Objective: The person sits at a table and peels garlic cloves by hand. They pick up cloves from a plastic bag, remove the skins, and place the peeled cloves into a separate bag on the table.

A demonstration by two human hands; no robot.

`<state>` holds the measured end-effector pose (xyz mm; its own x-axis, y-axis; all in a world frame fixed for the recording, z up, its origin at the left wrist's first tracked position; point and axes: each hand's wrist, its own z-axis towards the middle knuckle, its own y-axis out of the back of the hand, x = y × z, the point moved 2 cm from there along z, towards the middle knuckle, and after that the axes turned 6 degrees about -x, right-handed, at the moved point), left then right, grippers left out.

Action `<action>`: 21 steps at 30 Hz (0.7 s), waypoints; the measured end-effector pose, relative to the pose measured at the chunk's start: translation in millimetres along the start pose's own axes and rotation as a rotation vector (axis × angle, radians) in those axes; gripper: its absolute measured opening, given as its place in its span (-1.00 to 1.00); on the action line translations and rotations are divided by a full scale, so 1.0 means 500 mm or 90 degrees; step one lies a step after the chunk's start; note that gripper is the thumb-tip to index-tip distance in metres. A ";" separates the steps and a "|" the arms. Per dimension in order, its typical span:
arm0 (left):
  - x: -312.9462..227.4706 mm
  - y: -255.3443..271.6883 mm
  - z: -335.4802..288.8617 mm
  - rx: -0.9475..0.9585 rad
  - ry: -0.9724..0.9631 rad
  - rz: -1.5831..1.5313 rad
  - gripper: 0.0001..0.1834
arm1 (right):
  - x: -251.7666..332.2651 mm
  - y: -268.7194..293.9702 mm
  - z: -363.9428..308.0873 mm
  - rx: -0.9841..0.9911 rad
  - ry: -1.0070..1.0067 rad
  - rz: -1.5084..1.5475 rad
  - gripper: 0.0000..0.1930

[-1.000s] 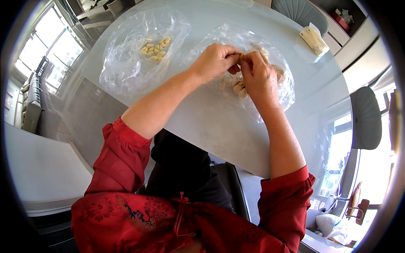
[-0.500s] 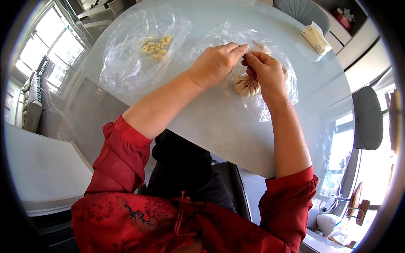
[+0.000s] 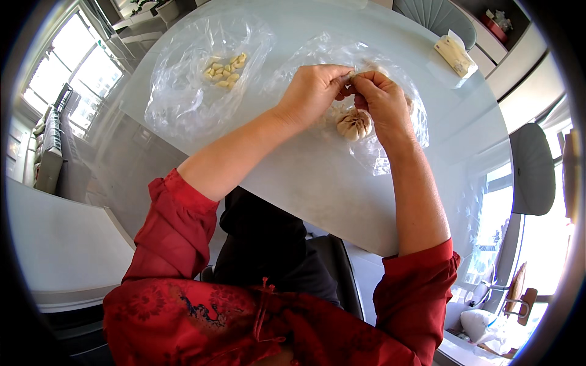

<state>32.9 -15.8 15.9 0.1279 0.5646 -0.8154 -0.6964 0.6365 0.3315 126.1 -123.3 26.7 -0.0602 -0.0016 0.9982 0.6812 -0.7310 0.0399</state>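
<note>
My left hand (image 3: 314, 88) and my right hand (image 3: 383, 100) meet fingertip to fingertip above the right-hand plastic bag (image 3: 400, 67). Both are closed in a pinch on a small pale garlic clove (image 3: 351, 74), mostly covered by the fingers. Just below the right fingers, a garlic bulb (image 3: 354, 125) with its cloves showing rests on the bag's near part. More pale garlic lies behind the right hand, partly hidden. Over to the left, several peeled garlic cloves (image 3: 224, 72) lie in a loose heap on another clear plastic bag (image 3: 177, 110).
Everything sits on a glossy pale round table (image 3: 305, 189), whose near edge crosses in front of my lap. A tissue pack (image 3: 456, 55) stands at the far right. Grey chairs (image 3: 531, 171) are at the table's right and far sides.
My hands have shifted slightly, with the left fingertips drawn in and bent closer to the right ones. The garlic bulb shows a little more beside the right hand.
</note>
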 end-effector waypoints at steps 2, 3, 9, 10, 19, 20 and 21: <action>0.011 -0.003 0.004 0.006 0.068 -0.100 -0.75 | 0.003 -0.001 -0.003 0.013 -0.006 0.011 -0.86; 0.016 -0.003 0.006 0.008 0.101 -0.149 -0.75 | 0.004 -0.002 -0.003 0.010 -0.011 0.026 -0.85; 0.008 0.008 0.011 0.012 0.159 -0.269 -0.73 | 0.003 0.001 -0.002 0.007 -0.005 0.094 -0.85; 0.005 0.010 0.011 0.003 0.163 -0.267 -0.73 | 0.002 0.001 -0.002 -0.005 -0.003 0.095 -0.85; 0.007 0.012 0.013 -0.018 0.096 -0.192 -0.77 | 0.011 0.009 -0.004 -0.072 0.016 0.013 -0.79; 0.008 0.010 0.011 -0.023 0.072 -0.161 -0.78 | 0.013 0.006 -0.007 -0.072 0.021 -0.012 -0.78; 0.010 0.008 0.009 -0.027 0.048 -0.131 -0.79 | 0.013 0.002 -0.009 -0.070 0.040 -0.036 -0.77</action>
<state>33.7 -8.1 15.5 0.2180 0.3836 -0.8974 -0.6906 0.7104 0.1359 123.1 -127.0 33.2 -0.1444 0.0007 0.9895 0.5918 -0.8014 0.0869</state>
